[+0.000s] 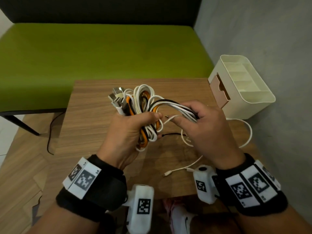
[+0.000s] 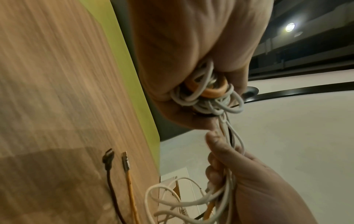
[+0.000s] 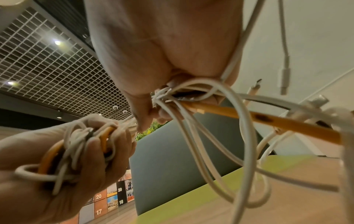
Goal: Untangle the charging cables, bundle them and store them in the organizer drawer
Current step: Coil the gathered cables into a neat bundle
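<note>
Both grips clamp the cable bundle (image 1: pixel 145 105), left hand (image 1: pixel 130 132) and right hand (image 1: pixel 207 130); we judge bundling underway, wrapping loose tails next.

A green bench (image 1: pixel 101 53) with a dark back (image 1: pixel 101 9) is set behind a brown wooden table (image 1: pixel 94 119). A grey wall (image 1: pixel 270 39) is seen beside it. Round lights (image 3: pixel 57 42) are fixed in a grid ceiling (image 3: pixel 38 68).

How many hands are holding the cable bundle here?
2: left hand grips the cable bundle at its middle; right hand holds strands pulled out beside it.
</note>
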`<move>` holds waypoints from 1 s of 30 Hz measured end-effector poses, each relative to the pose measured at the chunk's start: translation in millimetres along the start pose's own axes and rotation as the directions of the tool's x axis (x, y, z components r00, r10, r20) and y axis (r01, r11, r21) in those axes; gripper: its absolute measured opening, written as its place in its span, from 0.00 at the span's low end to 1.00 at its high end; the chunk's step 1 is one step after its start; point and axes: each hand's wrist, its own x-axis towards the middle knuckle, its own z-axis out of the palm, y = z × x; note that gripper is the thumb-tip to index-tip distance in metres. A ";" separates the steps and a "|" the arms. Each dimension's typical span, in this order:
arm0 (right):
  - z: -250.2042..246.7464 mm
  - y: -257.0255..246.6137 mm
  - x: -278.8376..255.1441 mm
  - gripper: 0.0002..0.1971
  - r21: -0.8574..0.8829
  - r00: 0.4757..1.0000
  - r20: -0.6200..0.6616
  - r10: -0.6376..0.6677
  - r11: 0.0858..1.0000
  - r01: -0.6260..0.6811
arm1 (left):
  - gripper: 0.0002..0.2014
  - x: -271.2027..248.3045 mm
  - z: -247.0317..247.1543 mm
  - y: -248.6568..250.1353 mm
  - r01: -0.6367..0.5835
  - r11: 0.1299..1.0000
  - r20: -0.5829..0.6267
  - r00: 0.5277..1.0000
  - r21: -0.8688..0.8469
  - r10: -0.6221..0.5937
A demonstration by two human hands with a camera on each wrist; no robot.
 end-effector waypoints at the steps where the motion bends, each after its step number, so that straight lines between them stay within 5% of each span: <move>1: -1.2 -1.4 0.4 0.09 0.017 1.000 -0.008 0.018 1.000 -0.017 | 0.13 0.3 0.4 -0.4 0.018 1.000 0.000 1.000 -0.001 -0.018; 13: -11.7 -6.2 -3.0 0.12 0.204 0.987 -0.004 0.161 0.966 -0.157 | 0.17 -5.5 7.4 4.3 0.052 0.975 0.288 0.951 0.217 -0.115; 17: -9.9 -3.1 -3.2 0.14 0.170 0.981 0.058 0.185 0.967 -0.192 | 0.15 -3.7 9.5 -2.0 0.017 0.968 0.235 0.969 0.251 -0.078; 20: -16.0 0.7 -2.5 0.13 0.147 0.953 0.220 0.208 0.959 -0.243 | 0.11 -1.3 10.5 -5.4 0.017 0.981 0.158 0.986 0.194 -0.048; 23: -23.8 3.2 -2.0 0.24 0.309 0.883 0.427 0.197 0.885 -0.347 | 0.11 2.7 6.2 -5.0 0.002 0.995 0.089 0.996 0.104 -0.011; 25: -24.3 2.8 -1.0 0.29 0.340 0.880 0.433 0.196 0.869 -0.361 | 0.12 3.6 3.4 -4.1 -0.016 0.996 0.074 0.997 0.084 0.010; 30: -16.7 -2.4 -2.0 0.08 0.219 0.933 0.315 0.172 0.944 -0.248 | 0.12 4.3 4.4 -7.2 -0.019 0.998 0.109 0.994 0.054 0.013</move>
